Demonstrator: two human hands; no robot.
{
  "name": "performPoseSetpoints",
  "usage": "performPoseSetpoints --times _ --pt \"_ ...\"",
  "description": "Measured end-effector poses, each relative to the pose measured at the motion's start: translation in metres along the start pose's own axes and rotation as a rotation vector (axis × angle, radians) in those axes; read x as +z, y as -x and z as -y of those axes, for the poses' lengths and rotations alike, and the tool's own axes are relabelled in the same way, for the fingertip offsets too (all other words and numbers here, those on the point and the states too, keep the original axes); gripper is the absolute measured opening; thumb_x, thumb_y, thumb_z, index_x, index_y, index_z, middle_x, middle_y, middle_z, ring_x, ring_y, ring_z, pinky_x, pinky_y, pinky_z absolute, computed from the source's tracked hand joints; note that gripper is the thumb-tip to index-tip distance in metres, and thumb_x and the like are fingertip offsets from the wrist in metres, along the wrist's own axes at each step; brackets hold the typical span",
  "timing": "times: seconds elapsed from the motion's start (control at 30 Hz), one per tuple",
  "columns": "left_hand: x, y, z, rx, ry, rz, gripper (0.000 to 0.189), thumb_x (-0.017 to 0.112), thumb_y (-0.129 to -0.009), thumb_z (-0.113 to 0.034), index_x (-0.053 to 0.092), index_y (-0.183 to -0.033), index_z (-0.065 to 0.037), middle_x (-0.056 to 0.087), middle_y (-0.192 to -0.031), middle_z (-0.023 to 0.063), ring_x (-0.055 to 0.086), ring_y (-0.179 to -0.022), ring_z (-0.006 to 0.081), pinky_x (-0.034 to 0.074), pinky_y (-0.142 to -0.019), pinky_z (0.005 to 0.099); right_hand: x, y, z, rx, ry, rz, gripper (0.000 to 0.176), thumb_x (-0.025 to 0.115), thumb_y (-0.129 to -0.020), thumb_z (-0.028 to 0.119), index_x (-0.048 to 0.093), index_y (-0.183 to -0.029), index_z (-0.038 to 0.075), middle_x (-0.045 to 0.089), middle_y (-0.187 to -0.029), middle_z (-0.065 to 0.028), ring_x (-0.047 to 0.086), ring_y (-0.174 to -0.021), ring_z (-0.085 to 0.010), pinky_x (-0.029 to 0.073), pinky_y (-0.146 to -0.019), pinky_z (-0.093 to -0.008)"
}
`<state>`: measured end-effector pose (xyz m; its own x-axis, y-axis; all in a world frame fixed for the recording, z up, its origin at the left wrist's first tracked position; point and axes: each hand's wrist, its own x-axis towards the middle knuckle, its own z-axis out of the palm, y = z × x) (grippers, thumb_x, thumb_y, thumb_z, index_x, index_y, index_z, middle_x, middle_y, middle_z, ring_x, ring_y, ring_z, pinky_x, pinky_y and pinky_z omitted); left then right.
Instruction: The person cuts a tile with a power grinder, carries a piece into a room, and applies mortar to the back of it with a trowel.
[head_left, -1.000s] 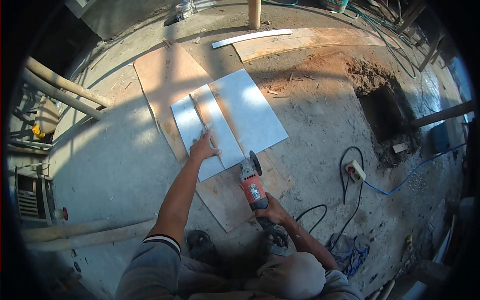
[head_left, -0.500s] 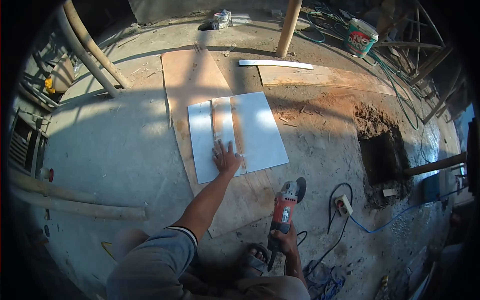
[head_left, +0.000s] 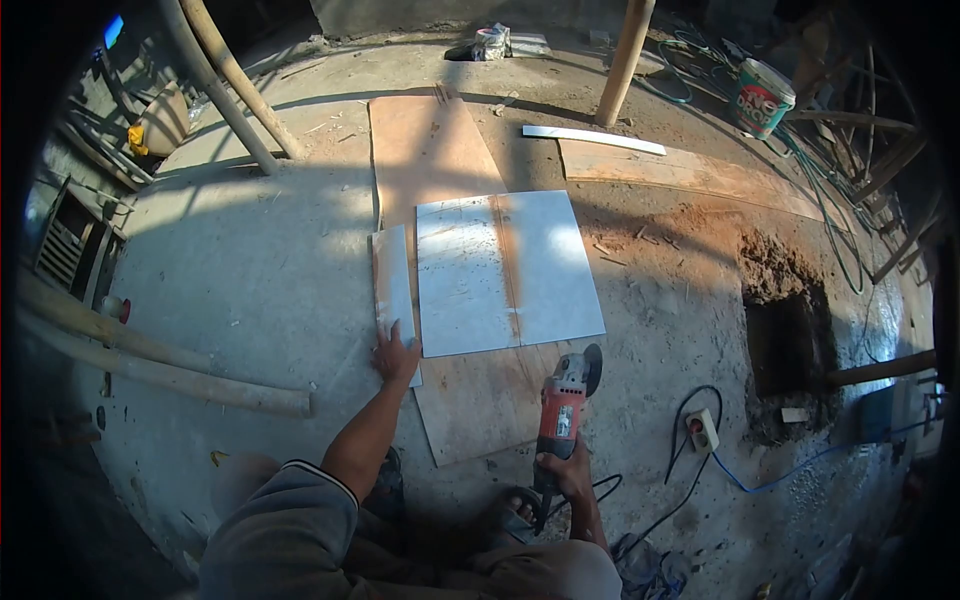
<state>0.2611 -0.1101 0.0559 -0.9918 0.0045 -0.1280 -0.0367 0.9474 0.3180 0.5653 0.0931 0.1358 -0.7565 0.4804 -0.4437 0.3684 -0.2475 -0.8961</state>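
My right hand [head_left: 570,470] is wrapped round the rear body of a red and black angle grinder [head_left: 565,410], its dark disc upright at the top. The grinder is held above the floor, to the right of the board. My left hand [head_left: 398,357] grips the lower part of a narrow white tile strip [head_left: 393,275], left of the large tile. The large white tile [head_left: 460,280] lies on a plywood board [head_left: 480,400]. A brownish line runs down its face, and dust and specks lie over its left part.
Another white strip [head_left: 595,140] lies by a long plank [head_left: 690,180]. A square hole [head_left: 785,345] opens in the floor at right. A power socket [head_left: 703,430] with cords sits near the grinder. Bamboo poles [head_left: 170,365] lie left; a paint bucket [head_left: 763,98] stands back right.
My left hand has moved left and down, carrying the narrow strip off the large tile to its left side. The grinder stays in my right hand, nearly in place. The view has shifted slightly.
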Motion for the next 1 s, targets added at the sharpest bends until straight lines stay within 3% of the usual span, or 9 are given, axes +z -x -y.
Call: performPoseSetpoints --times 0.13,0.2,0.23,0.3,0.33,0.4,0.6,0.7,1.0 --pt "-0.009 0.006 0.009 -0.071 0.047 0.046 0.068 0.062 -0.075 -0.037 0.036 -0.135 -0.018 0.031 -0.139 0.0183 0.039 -0.121 0.0411 0.031 -0.096 0.0557 0.007 -0.022 0.016 0.001 0.069 0.048 0.061 0.074 -0.061 0.015 0.045 -0.111 -0.001 0.057 -0.090 -0.0092 0.057 -0.079 -0.0185 0.048 -0.072 -0.0315" --pt "-0.001 0.002 0.008 0.183 -0.031 -0.045 0.072 0.065 -0.074 -0.039 0.035 -0.135 -0.014 0.028 -0.140 0.0204 0.033 -0.125 0.0425 0.030 -0.097 0.0571 0.007 -0.046 0.020 -0.013 0.138 0.079 0.061 0.074 -0.061 0.016 0.044 -0.112 -0.002 0.057 -0.090 -0.0098 0.057 -0.080 -0.0189 0.048 -0.073 -0.0318" --pt "0.001 -0.002 0.003 0.181 -0.033 -0.042 0.072 0.065 -0.074 -0.039 0.035 -0.135 -0.014 0.028 -0.140 0.0204 0.033 -0.125 0.0425 0.030 -0.097 0.0571 0.008 -0.057 0.026 -0.027 0.209 0.107 0.062 0.074 -0.061 0.016 0.044 -0.112 -0.002 0.057 -0.090 -0.0105 0.057 -0.080 -0.0193 0.048 -0.073 -0.0320" --pt "0.006 -0.016 -0.017 0.576 -0.159 0.047 0.087 0.069 -0.070 -0.046 0.028 -0.139 -0.013 0.020 -0.144 0.0214 0.029 -0.128 0.0424 0.031 -0.098 0.0556 0.014 -0.086 0.041 -0.012 0.209 0.125 0.064 0.074 -0.061 0.017 0.044 -0.113 -0.003 0.057 -0.091 -0.0117 0.058 -0.080 -0.0199 0.048 -0.073 -0.0322" --pt "-0.001 -0.019 -0.033 0.572 -0.158 0.052 0.087 0.069 -0.070 -0.046 0.028 -0.139 -0.013 0.020 -0.144 0.0214 0.029 -0.128 0.0424 0.031 -0.098 0.0556 0.018 -0.105 0.046 -0.039 0.231 0.150 0.065 0.075 -0.060 0.018 0.044 -0.114 -0.003 0.058 -0.092 -0.0120 0.058 -0.081 -0.0200 0.048 -0.073 -0.0322" --pt "-0.014 -0.027 -0.059 0.561 -0.270 0.456 0.096 0.074 -0.066 -0.043 0.023 -0.142 -0.013 0.010 -0.147 0.0226 0.019 -0.132 0.0449 0.027 -0.103 0.0534 0.027 -0.141 0.061 -0.094 0.279 0.172 0.067 0.075 -0.060 0.019 0.043 -0.115 -0.004 0.058 -0.092 -0.0126 0.058 -0.081 -0.0203 0.048 -0.073 -0.0320" --pt "-0.001 -0.033 -0.062 0.490 -0.133 0.517 0.104 0.081 -0.061 -0.029 0.019 -0.143 -0.012 0.005 -0.148 0.0233 0.010 -0.132 0.0498 0.025 -0.107 0.0473 0.070 -0.250 0.100 -0.160 0.321 0.244 0.064 0.075 -0.060 0.020 0.045 -0.111 -0.007 0.061 -0.088 -0.0151 0.060 -0.077 -0.0219 0.049 -0.071 -0.0315" --pt "-0.003 -0.032 -0.066 0.494 -0.181 0.516 0.104 0.080 -0.062 -0.031 0.018 -0.142 -0.011 0.004 -0.147 0.0251 0.013 -0.130 0.0520 0.032 -0.103 0.0481 0.094 -0.301 0.104 -0.182 0.279 0.246 0.058 0.074 -0.060 0.018 0.048 -0.106 -0.007 0.062 -0.085 -0.0143 0.061 -0.073 -0.0209 0.049 -0.068 -0.0307" --pt "-0.003 -0.032 -0.067 0.504 -0.225 0.521 0.102 0.078 -0.064 -0.032 0.016 -0.143 -0.012 0.003 -0.147 0.0243 0.013 -0.130 0.0531 0.031 -0.104 0.0484 0.140 -0.382 0.113 -0.227 0.039 0.317 0.041 0.072 -0.063 0.009 0.052 -0.097 -0.001 0.060 -0.078 -0.0073 0.058 -0.065 -0.0151 0.048 -0.060 -0.0288"
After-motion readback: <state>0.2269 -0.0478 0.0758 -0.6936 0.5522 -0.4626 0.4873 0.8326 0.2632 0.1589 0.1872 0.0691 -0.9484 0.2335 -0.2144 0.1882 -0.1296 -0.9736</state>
